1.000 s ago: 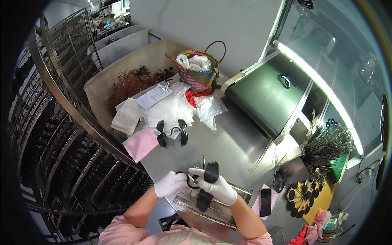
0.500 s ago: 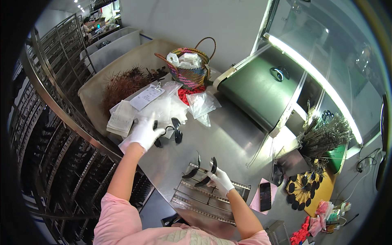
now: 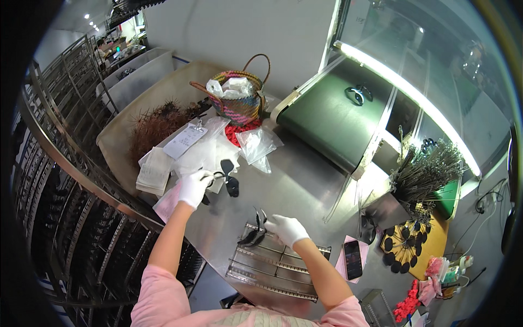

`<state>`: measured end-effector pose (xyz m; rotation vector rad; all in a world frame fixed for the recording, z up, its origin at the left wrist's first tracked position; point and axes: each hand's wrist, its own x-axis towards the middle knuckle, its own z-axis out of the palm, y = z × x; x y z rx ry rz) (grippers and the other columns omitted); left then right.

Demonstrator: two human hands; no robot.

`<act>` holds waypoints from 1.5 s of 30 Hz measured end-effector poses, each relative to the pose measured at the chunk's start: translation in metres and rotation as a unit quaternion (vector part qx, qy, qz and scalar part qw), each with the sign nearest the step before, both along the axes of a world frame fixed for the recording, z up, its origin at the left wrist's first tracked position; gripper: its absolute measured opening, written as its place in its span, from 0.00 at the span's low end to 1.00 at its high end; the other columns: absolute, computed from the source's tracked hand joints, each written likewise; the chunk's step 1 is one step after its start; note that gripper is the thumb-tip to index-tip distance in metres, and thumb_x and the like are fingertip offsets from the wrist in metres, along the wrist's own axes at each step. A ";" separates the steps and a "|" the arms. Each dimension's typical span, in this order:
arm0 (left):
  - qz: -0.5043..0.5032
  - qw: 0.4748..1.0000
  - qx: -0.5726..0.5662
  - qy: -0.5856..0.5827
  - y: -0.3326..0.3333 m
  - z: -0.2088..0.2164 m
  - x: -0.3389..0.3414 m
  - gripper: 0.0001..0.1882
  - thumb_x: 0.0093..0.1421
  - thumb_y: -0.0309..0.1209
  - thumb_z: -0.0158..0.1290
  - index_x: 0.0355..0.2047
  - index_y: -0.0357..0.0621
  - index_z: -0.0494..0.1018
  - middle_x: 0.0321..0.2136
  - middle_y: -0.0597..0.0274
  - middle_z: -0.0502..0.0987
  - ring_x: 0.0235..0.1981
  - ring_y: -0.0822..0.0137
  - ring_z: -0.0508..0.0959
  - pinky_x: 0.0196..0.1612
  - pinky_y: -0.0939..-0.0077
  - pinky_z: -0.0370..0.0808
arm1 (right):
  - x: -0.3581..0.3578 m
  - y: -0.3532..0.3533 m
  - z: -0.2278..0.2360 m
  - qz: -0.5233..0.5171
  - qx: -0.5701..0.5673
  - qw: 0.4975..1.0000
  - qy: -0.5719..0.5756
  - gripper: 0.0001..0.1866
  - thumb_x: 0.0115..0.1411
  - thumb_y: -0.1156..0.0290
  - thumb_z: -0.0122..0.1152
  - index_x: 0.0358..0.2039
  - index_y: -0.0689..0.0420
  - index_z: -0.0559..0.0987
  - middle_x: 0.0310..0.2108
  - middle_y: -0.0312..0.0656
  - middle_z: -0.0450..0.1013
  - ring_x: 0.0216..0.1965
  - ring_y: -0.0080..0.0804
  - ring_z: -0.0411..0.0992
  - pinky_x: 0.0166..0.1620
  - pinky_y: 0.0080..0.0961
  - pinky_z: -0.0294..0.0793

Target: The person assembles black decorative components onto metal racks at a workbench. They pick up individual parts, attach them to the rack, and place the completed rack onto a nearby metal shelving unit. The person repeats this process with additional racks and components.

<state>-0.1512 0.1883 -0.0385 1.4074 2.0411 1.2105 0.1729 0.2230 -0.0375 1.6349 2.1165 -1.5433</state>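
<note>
Black piece at the left hand, over the worktop just beside the white papers; whether it touches the surface cannot be told. Left grip: gloved thumb and fingers pinching its near side. Right hand: gloved, fingers bent beside the dark curved parts at the metal rack; cannot tell whether it pinches them. Possible faults, judged: lobes could snag loose sheets if carried low; a pinch on one side only could let the piece swing or slip; a brush of the right glove could tip the rack parts. Appearance: broad rounded black lobes, thin curved link, near side mostly hidden by the glove. Farther out: phone to the right, clear bags and woven basket beyond the papers.
</note>
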 end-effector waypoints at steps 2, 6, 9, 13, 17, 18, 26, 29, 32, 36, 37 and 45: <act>-0.002 0.970 0.087 -0.228 -0.022 0.035 0.028 0.08 0.63 0.27 0.58 0.36 0.33 0.81 0.32 0.57 0.83 0.31 0.68 0.81 0.38 0.77 0.77 | 0.010 -0.008 -0.001 0.007 0.139 0.983 0.118 0.32 0.71 0.42 0.46 0.56 0.60 0.77 0.31 0.44 0.81 0.22 0.28 0.73 0.32 0.26 0.75; -0.170 0.852 0.154 -0.471 -0.069 0.060 0.104 0.08 0.61 0.24 0.62 0.36 0.30 0.80 0.32 0.57 0.83 0.31 0.68 0.82 0.38 0.77 0.79 | 0.005 -0.032 0.008 0.010 -0.445 0.642 0.625 0.38 0.73 0.38 0.38 0.63 0.60 0.70 0.36 0.39 0.80 0.23 0.20 0.66 0.29 0.17 0.68; -0.108 0.980 0.157 0.059 -0.078 0.057 0.132 0.07 0.57 0.26 0.65 0.35 0.38 0.81 0.29 0.59 0.82 0.29 0.61 0.82 0.35 0.69 0.78 | 0.001 -0.057 0.025 -0.148 -0.300 0.717 0.611 0.25 0.74 0.57 0.50 0.63 0.60 0.68 0.37 0.39 0.76 0.30 0.20 0.69 0.35 0.17 0.69; -0.134 0.985 0.045 -0.101 -0.077 0.053 0.151 0.09 0.66 0.32 0.53 0.33 0.40 0.78 0.30 0.53 0.79 0.30 0.50 0.77 0.38 0.61 0.73 | 0.010 -0.073 0.039 -0.140 -0.319 0.636 0.688 0.22 0.70 0.69 0.55 0.62 0.59 0.68 0.36 0.40 0.74 0.35 0.24 0.71 0.39 0.19 0.71; -0.146 0.980 0.083 -0.104 -0.075 0.055 0.157 0.16 0.75 0.37 0.43 0.35 0.38 0.70 0.23 0.67 0.67 0.24 0.75 0.65 0.28 0.76 0.63 | 0.022 -0.067 0.028 -0.084 0.307 0.823 0.471 0.15 0.68 0.82 0.54 0.54 0.60 0.74 0.35 0.36 0.73 0.35 0.22 0.72 0.43 0.22 0.73; -0.085 0.966 0.055 -0.237 -0.075 0.053 0.154 0.17 0.76 0.39 0.42 0.32 0.42 0.70 0.22 0.74 0.64 0.22 0.80 0.60 0.26 0.81 0.59 | 0.024 -0.066 0.021 -0.220 0.168 0.821 0.499 0.12 0.67 0.79 0.56 0.51 0.60 0.76 0.35 0.36 0.73 0.35 0.21 0.72 0.41 0.21 0.73; -0.025 0.940 0.050 -0.338 -0.106 0.017 0.109 0.14 0.75 0.35 0.45 0.34 0.41 0.73 0.22 0.73 0.66 0.21 0.82 0.60 0.25 0.84 0.57 | 0.026 -0.055 -0.030 -0.213 0.024 0.963 0.163 0.18 0.67 0.69 0.53 0.54 0.63 0.75 0.28 0.50 0.81 0.27 0.32 0.81 0.32 0.29 0.81; -0.010 0.943 0.056 -0.327 -0.113 0.016 0.108 0.11 0.73 0.33 0.49 0.34 0.40 0.74 0.22 0.72 0.69 0.22 0.81 0.63 0.26 0.83 0.60 | 0.003 -0.048 -0.031 -0.190 -0.002 0.977 0.099 0.24 0.64 0.74 0.48 0.61 0.65 0.68 0.31 0.60 0.80 0.24 0.45 0.82 0.32 0.37 0.84; -0.026 0.942 0.050 -0.330 -0.113 0.020 0.113 0.10 0.71 0.31 0.52 0.33 0.39 0.75 0.22 0.70 0.71 0.23 0.80 0.66 0.28 0.83 0.63 | -0.013 -0.033 -0.023 -0.129 -0.046 0.989 0.055 0.25 0.64 0.71 0.48 0.59 0.74 0.66 0.34 0.60 0.80 0.25 0.44 0.83 0.32 0.35 0.85; -0.028 0.951 0.000 -0.308 -0.108 0.021 0.121 0.08 0.68 0.29 0.55 0.32 0.38 0.77 0.22 0.69 0.74 0.24 0.79 0.69 0.30 0.83 0.66 | -0.019 -0.016 -0.011 -0.075 -0.089 0.993 -0.006 0.21 0.66 0.69 0.48 0.51 0.75 0.72 0.35 0.60 0.81 0.25 0.44 0.83 0.30 0.37 0.85; -0.024 0.956 -0.006 -0.292 -0.107 0.020 0.123 0.07 0.66 0.28 0.58 0.30 0.38 0.77 0.22 0.69 0.75 0.23 0.79 0.70 0.29 0.83 0.67 | -0.020 -0.013 -0.010 -0.063 -0.104 0.992 -0.019 0.20 0.66 0.69 0.48 0.49 0.75 0.74 0.35 0.59 0.81 0.25 0.44 0.83 0.30 0.38 0.85; -0.110 0.938 -0.050 -0.325 -0.118 0.035 0.125 0.08 0.65 0.29 0.59 0.31 0.36 0.79 0.22 0.68 0.76 0.24 0.79 0.73 0.30 0.79 0.70 | 0.022 -0.014 0.019 -0.013 -0.082 0.996 0.018 0.27 0.71 0.56 0.51 0.58 0.67 0.71 0.37 0.48 0.82 0.30 0.33 0.82 0.36 0.28 0.82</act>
